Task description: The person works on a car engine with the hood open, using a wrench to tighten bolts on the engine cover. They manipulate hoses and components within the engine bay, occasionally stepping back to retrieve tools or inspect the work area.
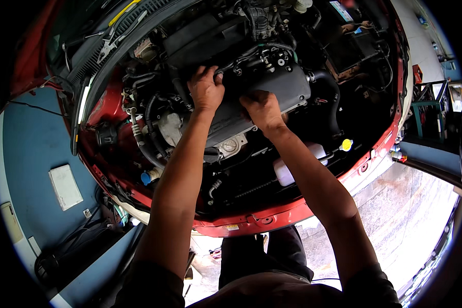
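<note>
A black engine cover (287,84) lies across the middle of a car's engine bay. My left hand (205,90) is at its upper left, fingers curled over a dark edge beside black hoses; what they grip is unclear. My right hand (262,108) is lower and to the right, closed and pressed to the cover, with whatever it holds hidden. A black hose (332,102) curves down right of the cover. Behind my hands is a black plastic housing (200,38), and a pale metal part (231,146) shows below the cover.
The red front body panel (251,226) arcs between me and the engine. Around the bay are a battery (357,54), a translucent reservoir (287,169), a blue cap (148,177) and a yellow cap (346,145). A blue wall (41,138) stands left; a metal rack (428,110) stands right.
</note>
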The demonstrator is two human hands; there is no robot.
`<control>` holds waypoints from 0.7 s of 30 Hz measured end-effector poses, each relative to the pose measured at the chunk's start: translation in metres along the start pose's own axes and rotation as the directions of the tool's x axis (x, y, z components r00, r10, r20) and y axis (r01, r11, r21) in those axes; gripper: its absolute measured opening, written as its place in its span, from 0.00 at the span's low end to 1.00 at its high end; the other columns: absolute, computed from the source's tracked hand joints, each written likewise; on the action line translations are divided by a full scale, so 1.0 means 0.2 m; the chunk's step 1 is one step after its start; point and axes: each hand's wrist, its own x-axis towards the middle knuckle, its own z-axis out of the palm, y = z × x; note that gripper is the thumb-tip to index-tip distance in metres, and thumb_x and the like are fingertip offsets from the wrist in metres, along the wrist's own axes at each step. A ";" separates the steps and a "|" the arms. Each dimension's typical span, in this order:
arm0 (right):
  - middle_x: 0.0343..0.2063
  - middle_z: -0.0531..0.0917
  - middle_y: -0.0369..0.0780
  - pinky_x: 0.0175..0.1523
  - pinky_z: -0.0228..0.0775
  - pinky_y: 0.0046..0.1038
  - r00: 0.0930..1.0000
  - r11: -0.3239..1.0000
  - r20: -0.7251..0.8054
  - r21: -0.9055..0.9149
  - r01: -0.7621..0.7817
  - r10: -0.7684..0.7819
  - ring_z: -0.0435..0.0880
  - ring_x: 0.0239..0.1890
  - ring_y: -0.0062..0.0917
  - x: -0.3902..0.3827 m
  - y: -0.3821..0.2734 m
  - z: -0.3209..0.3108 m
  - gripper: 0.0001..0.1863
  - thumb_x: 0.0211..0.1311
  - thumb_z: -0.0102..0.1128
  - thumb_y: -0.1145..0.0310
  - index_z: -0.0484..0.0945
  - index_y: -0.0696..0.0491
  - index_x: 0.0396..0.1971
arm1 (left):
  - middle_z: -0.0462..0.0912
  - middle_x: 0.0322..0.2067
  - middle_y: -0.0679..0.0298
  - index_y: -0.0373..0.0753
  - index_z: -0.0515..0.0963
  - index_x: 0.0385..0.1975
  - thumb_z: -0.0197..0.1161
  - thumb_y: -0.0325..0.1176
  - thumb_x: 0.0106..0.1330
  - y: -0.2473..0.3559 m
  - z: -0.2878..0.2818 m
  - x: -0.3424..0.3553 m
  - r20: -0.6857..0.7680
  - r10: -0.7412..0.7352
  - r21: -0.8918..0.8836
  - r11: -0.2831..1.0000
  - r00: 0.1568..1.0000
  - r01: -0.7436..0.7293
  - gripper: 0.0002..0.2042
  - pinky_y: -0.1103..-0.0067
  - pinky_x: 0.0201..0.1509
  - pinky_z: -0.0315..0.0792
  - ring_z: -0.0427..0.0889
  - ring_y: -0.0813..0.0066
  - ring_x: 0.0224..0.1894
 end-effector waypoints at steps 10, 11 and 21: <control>0.17 0.81 0.39 0.22 0.69 0.26 0.998 0.990 -0.006 0.124 -0.063 0.065 0.77 0.16 0.23 0.13 0.00 0.09 0.10 0.58 0.60 0.69 0.79 0.60 0.25 | 0.82 0.44 0.62 0.46 0.83 0.45 0.63 0.30 0.60 -0.04 0.02 0.01 -0.035 -0.033 -0.084 0.996 0.999 0.030 0.13 0.61 0.61 0.65 0.78 0.57 0.52; 0.17 0.81 0.40 0.22 0.69 0.26 0.998 0.988 -0.018 0.142 -0.065 0.068 0.77 0.16 0.23 0.14 0.00 0.11 0.09 0.58 0.60 0.69 0.79 0.60 0.25 | 0.82 0.43 0.63 0.46 0.83 0.44 0.63 0.29 0.59 -0.05 0.02 0.01 -0.042 -0.035 -0.113 0.993 0.999 0.030 0.13 0.61 0.60 0.65 0.78 0.58 0.51; 0.14 0.81 0.39 0.20 0.70 0.26 0.990 0.992 -0.065 0.030 -0.121 0.123 0.77 0.13 0.24 0.21 -0.05 0.18 0.10 0.58 0.59 0.69 0.82 0.58 0.23 | 0.84 0.41 0.58 0.40 0.81 0.42 0.60 0.28 0.63 -0.05 0.00 0.02 -0.158 -0.033 -0.224 0.975 0.987 -0.003 0.09 0.63 0.50 0.73 0.82 0.52 0.43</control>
